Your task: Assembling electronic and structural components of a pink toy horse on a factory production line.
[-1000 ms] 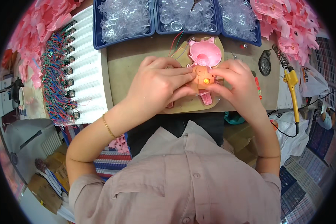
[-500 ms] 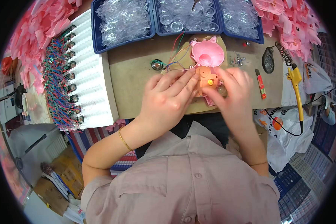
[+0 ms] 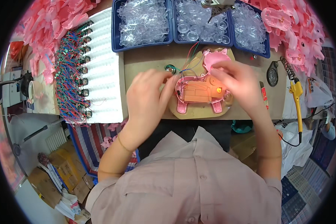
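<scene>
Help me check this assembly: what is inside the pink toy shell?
Inside the pink toy shell sits an orange part with a yellow knob. Whatever lies beneath the orange part is covered, and the right hand hides some of the shell.

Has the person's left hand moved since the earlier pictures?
Yes. Judged against the white foam tray, the left hand has moved left, toward the tray, and its fingertips no longer cover the orange housing.
</scene>
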Demonstrator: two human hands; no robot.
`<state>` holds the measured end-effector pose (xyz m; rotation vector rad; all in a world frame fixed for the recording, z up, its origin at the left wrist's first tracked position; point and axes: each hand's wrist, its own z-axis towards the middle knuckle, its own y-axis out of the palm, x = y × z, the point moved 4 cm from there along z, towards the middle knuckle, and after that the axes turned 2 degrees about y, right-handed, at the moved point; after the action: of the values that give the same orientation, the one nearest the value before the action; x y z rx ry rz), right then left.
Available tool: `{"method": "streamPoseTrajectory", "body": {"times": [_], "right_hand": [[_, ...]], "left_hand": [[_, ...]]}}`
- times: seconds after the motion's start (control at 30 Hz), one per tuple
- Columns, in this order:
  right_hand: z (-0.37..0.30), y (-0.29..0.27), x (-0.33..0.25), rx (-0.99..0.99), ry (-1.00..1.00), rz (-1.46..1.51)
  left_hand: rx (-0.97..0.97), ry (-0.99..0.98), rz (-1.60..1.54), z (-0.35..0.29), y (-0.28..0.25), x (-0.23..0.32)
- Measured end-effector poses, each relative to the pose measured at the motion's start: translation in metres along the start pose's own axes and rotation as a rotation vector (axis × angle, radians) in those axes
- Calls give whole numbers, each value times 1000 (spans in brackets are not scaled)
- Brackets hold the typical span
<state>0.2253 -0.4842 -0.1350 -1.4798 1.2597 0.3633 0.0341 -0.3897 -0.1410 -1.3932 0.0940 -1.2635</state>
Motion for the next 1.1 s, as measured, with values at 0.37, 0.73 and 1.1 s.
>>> {"method": "streamPoseTrajectory", "body": {"times": [0.37,0.73,1.1], "right_hand": [[-11,-6,-16,-8,-512,-130],[57,29,-42,-70,-738,-691],[73,51,-39,-421,-604,-890]], "left_hand": [[-178,107,-182,24,28,9],[-109,472,-142,17,29,18],[-157,533,-110,15,28,16]]}}
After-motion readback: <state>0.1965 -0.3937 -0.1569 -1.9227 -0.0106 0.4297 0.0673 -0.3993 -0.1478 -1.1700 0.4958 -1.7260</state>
